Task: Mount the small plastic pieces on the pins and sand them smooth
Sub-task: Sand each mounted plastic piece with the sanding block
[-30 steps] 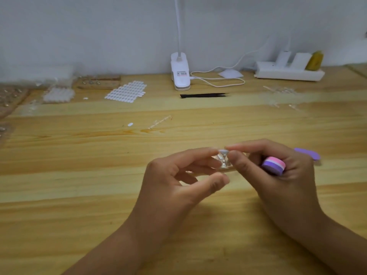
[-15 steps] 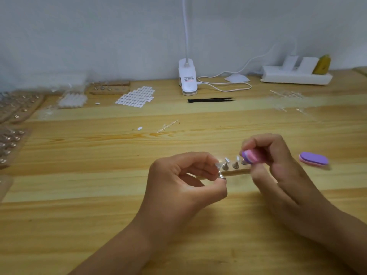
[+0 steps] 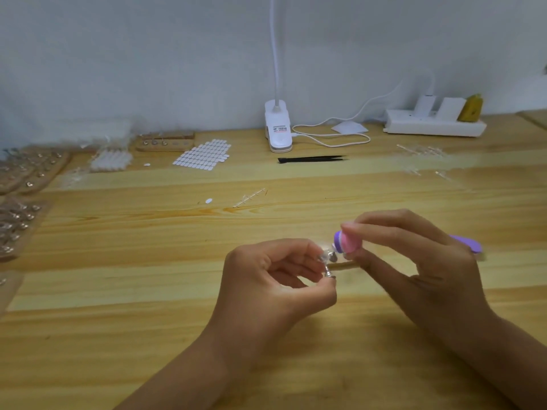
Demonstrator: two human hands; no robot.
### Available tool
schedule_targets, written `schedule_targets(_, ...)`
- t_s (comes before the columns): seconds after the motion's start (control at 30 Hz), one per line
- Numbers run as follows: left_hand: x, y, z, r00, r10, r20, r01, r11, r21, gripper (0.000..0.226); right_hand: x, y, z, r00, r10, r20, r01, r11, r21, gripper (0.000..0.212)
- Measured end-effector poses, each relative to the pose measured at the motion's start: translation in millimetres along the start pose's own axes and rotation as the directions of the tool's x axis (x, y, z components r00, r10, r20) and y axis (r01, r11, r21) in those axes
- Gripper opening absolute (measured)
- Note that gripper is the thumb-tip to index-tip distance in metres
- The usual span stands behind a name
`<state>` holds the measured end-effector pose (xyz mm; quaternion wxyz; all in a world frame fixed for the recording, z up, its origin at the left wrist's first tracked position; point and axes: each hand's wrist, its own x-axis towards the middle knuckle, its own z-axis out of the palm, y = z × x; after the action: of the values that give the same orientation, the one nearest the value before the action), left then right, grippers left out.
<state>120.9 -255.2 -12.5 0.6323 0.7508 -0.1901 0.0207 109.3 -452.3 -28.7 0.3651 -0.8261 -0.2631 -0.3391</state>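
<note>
My left hand [image 3: 275,279] pinches a small metal pin [image 3: 328,269] between thumb and fingers, with a clear plastic piece [image 3: 325,255] on its top. My right hand [image 3: 414,261] grips a pink and purple sanding block [image 3: 346,241] between thumb and forefinger. The block's purple end touches the clear piece from the right. A small wooden pin holder [image 3: 344,264] lies on the table just behind the pin, mostly hidden by my hands.
A second purple sanding block [image 3: 467,244] lies behind my right hand. Black tweezers [image 3: 310,158], a white clip lamp [image 3: 278,128], a sheet of white pieces [image 3: 201,155], a power strip [image 3: 435,125] and wooden pin boards [image 3: 26,173] stand farther back and left.
My right hand turned the sanding block from behind its fingers to its fingertips and brought it against the piece on the pin. The left hand kept its hold. The camera shifted slightly.
</note>
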Motion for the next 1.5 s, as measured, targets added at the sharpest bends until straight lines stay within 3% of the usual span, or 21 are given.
schedule_targets(0.1, -1.7, 1.6, 0.5, 0.997, 0.07, 0.026, -0.071, 0.997, 0.026, 0.022, -3.4, -2.9, 6.4, 0.995, -0.081, 0.058, 0.078, 0.996, 0.047, 0.028)
schedule_targets(0.17, -1.9, 2.5, -0.9, 0.996, 0.083, 0.02, -0.083, 0.996, 0.015, 0.02, -3.1, 4.1, 0.5, 0.995, -0.047, 0.091, 0.048, 0.999, -0.007, 0.03)
schedule_targets(0.3, 0.6, 0.5, -1.9, 0.997, 0.077, 0.005, -0.077, 0.99, 0.116, 0.021, -1.8, 2.6, -2.6, 1.0, -0.009, -0.004, 0.009, 1.0, 0.007, 0.029)
schedule_targets(0.4, 0.7, 0.7, -0.3, 0.987, 0.158, 0.038, -0.162, 0.947, 0.278, 0.026, -6.8, -3.5, 6.9, 0.975, -0.158, 0.154, 0.159, 0.987, 0.004, 0.031)
schedule_targets(0.47, -0.5, 0.3, 1.1, 0.984, 0.171, 0.041, -0.175, 0.93, 0.323, 0.026, -6.7, 2.7, 1.9, 0.953, -0.18, 0.242, 0.198, 0.979, -0.052, 0.034)
schedule_targets(0.6, -1.4, -0.9, 1.3, 0.99, 0.136, 0.027, -0.138, 0.932, 0.337, 0.022, -4.1, 0.8, -0.1, 0.976, -0.131, 0.174, 0.152, 0.982, -0.111, 0.032)
schedule_targets(0.77, -0.6, 0.8, 0.0, 0.986, 0.151, 0.065, -0.165, 0.913, 0.373, 0.023, -5.4, -4.6, 5.9, 0.923, -0.253, 0.291, 0.309, 0.936, -0.169, 0.036)
schedule_targets(0.9, -0.2, -0.6, 2.0, 0.993, 0.109, 0.044, -0.118, 0.922, 0.37, 0.021, -2.9, -1.5, 0.0, 0.95, -0.194, 0.246, 0.248, 0.945, -0.215, 0.04)
schedule_targets(1.07, -0.8, -1.1, 2.3, 0.992, 0.108, 0.064, -0.125, 0.914, 0.386, 0.021, -4.1, -5.3, 6.1, 0.914, -0.254, 0.317, 0.333, 0.916, -0.225, 0.04)
schedule_targets(1.23, 0.9, -0.4, 2.5, 0.996, 0.075, 0.044, -0.086, 0.933, 0.351, 0.02, 0.1, -0.7, 0.9, 0.964, -0.148, 0.219, 0.202, 0.947, -0.248, 0.038)
schedule_targets(1.37, -1.1, 2.2, 0.9, 0.991, 0.103, 0.085, -0.127, 0.923, 0.362, 0.018, -4.8, -5.6, 9.4, 0.921, -0.242, 0.305, 0.313, 0.927, -0.208, 0.039)
schedule_targets(1.5, 0.5, 0.7, 0.2, 0.997, 0.062, 0.046, -0.074, 0.942, 0.327, 0.017, 0.9, 2.9, -2.3, 0.974, -0.118, 0.196, 0.166, 0.954, -0.252, 0.038)
